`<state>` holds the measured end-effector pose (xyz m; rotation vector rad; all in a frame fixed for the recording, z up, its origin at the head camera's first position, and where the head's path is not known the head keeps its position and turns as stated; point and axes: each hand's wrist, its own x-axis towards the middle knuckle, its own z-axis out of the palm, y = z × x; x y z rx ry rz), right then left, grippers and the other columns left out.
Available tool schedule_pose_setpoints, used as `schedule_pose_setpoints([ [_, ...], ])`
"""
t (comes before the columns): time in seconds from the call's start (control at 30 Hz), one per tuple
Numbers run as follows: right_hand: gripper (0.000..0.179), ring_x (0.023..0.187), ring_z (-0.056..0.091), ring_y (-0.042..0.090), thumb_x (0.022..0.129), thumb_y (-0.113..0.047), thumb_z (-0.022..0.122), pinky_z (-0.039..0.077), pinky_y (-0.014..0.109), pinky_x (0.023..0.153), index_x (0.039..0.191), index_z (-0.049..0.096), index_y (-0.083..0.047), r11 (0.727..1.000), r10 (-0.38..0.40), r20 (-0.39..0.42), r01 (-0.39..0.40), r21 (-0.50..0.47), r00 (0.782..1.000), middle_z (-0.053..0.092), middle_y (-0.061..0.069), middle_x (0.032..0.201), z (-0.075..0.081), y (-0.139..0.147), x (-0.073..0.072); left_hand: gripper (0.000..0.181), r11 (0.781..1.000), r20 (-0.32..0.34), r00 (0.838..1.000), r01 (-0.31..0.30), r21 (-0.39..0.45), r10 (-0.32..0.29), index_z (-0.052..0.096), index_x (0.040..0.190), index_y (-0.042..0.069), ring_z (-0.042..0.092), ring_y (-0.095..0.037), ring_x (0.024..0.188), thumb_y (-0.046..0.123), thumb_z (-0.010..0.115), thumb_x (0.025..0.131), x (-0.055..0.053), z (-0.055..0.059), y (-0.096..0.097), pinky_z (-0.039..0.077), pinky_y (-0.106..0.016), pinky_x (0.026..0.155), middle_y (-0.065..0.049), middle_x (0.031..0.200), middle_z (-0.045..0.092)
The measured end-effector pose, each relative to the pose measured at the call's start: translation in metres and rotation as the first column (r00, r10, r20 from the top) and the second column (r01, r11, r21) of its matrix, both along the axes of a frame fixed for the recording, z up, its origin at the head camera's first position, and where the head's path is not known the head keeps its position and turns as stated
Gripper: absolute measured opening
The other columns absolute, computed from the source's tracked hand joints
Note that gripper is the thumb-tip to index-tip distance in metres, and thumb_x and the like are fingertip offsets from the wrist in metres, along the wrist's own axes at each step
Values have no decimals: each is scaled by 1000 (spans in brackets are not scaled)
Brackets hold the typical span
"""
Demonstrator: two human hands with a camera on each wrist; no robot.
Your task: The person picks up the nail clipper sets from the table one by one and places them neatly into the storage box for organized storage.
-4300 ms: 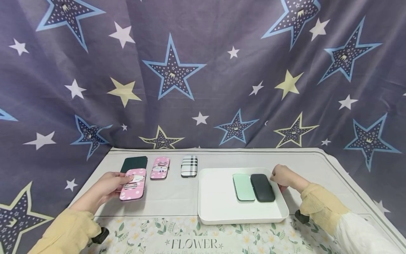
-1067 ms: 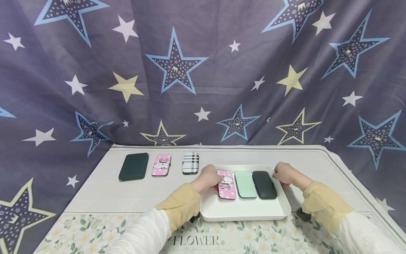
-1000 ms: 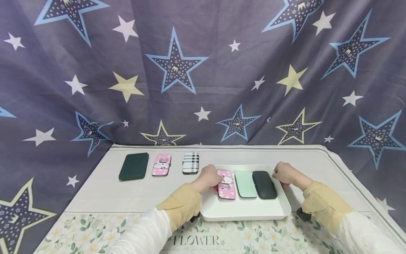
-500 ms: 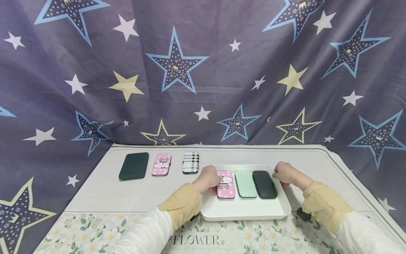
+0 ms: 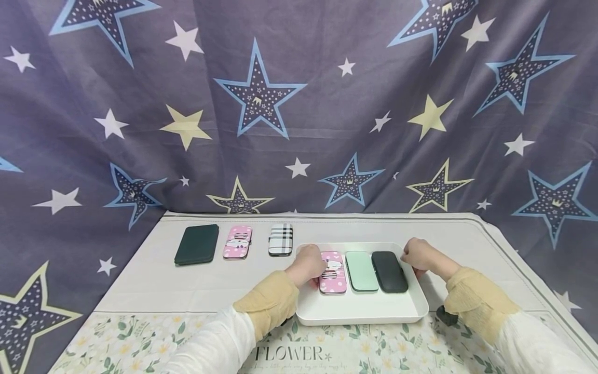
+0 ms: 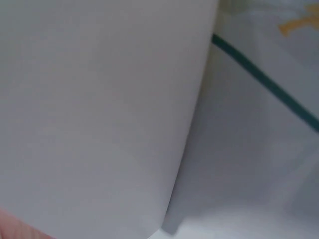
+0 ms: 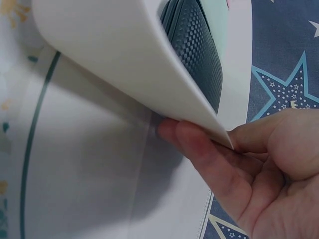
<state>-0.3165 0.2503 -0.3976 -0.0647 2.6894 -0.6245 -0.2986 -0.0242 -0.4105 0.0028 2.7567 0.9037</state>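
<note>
A white tray (image 5: 359, 312) stands right of the middle of the table. Inside it, side by side, lie a pink polka-dot case (image 5: 333, 280), a mint-green case (image 5: 362, 271) and a black case (image 5: 390, 272). My left hand (image 5: 309, 262) reaches over the tray's left wall, thumb and fingers at the left edge of the pink case, pinching it. The left wrist view has mostly the tray's outer wall (image 6: 99, 99) and hides that grip. With thumb and fingers, my right hand (image 7: 249, 174) grips the tray's right rim; the black case's woven texture shows behind the wall.
Left of the tray, a dark green case (image 5: 197, 244), a second pink case (image 5: 238, 242) and a plaid case (image 5: 281, 240) lie in a row on the table. A floral mat (image 5: 140, 337) lines the front edge. A star-printed curtain (image 5: 299, 130) hangs behind.
Since 4.3 seconds ago, my left hand has carried the pink case from beside the dark green case into the tray. Lately the case shifted only slightly. My right hand stays on the rim.
</note>
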Motion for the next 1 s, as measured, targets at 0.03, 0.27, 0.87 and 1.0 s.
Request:
schedule_pose_setpoints([
  [0.03, 22, 53, 66, 18, 93, -5, 50, 56, 28, 51, 93, 64, 12, 1000, 2, -3, -2, 1, 1000, 64, 10, 64, 0, 0, 0, 26, 1000, -6, 1000, 4, -5, -4, 52, 103, -17, 64, -26, 44, 2, 57, 86, 0, 0, 0, 52, -27, 41, -15, 51, 58],
  [0.27, 23, 52, 65, 17, 93, -5, 50, 56, 27, 51, 93, 64, 13, 1000, 2, -15, -2, 5, 1000, 63, 10, 63, 0, -1, 2, 33, 998, -57, 998, 36, -50, -39, 56, 109, -16, 63, -22, 42, 7, 60, 86, 1, -1, -3, 47, -24, 35, -14, 57, 57],
  [0.87, 23, 54, 66, 18, 94, -6, 50, 56, 28, 52, 96, 63, 13, 1000, -5, -1, 5, 27, 1000, 65, 10, 65, -2, -1, 1, 75, 967, -286, 927, 210, -147, -244, 26, 148, 5, 35, -41, 133, 35, 62, 89, 10, 50, -29, 34, -53, 107, -24, 147, 32],
  [1.0, 24, 54, 66, 18, 94, -6, 50, 56, 27, 52, 97, 63, 14, 1000, -9, 2, 9, 27, 1000, 65, 10, 66, -3, -1, 1, 79, 956, -393, 887, 150, -250, -242, 21, 151, 11, 22, -43, 139, 41, 61, 89, 0, 52, -42, 25, -61, 108, -24, 153, 20],
])
